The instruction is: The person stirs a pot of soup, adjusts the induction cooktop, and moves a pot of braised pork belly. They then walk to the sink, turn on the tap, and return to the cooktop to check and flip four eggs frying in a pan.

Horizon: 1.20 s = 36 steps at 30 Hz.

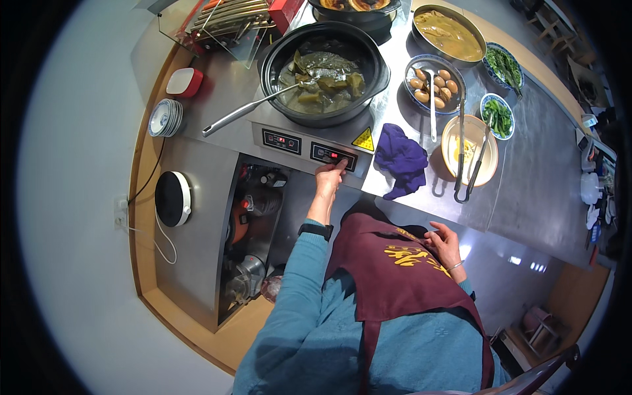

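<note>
My left hand (331, 175) touches the right-hand control panel (334, 156) of a built-in cooker with a fingertip; its display is lit red. Behind the panels stands a black pot (323, 74) of broth with dark green leaves, perhaps kelp, and a metal-handled ladle (237, 114) leans over its rim. My right hand (444, 242) hangs in front of the apron, fingers partly bent, holding nothing visible. A crumpled purple cloth (401, 160) lies right of the panels. Beyond it, black-handled tongs (461, 170) rest across a cream bowl (489, 158) with some yellow food in it.
A bowl of brown eggs (419, 96) holds a white spoon (433, 111). Behind it stands a pan of yellowish broth (449, 34), with bowls of greens (497, 116) to the right. Stacked small dishes (165, 117), a red-and-white container (183, 82) and a round black hot plate (173, 199) are at left.
</note>
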### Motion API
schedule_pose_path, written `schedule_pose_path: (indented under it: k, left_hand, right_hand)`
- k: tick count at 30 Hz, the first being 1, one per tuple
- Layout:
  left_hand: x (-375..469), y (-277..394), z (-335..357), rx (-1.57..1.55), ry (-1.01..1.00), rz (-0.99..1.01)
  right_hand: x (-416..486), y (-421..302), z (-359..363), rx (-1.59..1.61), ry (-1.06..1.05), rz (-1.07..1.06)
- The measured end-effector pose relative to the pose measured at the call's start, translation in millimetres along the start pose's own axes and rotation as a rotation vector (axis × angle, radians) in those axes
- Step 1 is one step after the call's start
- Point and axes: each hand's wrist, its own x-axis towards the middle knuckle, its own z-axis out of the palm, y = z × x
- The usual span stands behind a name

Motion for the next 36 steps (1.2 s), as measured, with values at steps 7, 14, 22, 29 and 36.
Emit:
schedule_pose_path:
  k: [7, 14, 22, 29, 36]
  left_hand:
    - [23, 5, -36, -0.132, 0.153, 0.042]
    - [34, 13, -33, -0.052, 0.19, -0.019]
    - [30, 6, -28, -0.016, 0.231, 0.168]
    - [13, -15, -27, -0.028, 0.178, 0.041]
    - [13, -14, -19, 0.054, 0.172, 0.11]
  right_hand:
    - [1, -2, 1, -0.05, -0.006, -0.01]
    - [2, 3, 0, -0.046, 0.004, -0.009]
    - [10, -5, 14, 0.006, -0.047, -0.027]
    - [5, -6, 13, -0.066, -0.011, -0.029]
    - [2, 7, 4, -0.077, 0.018, -0.022]
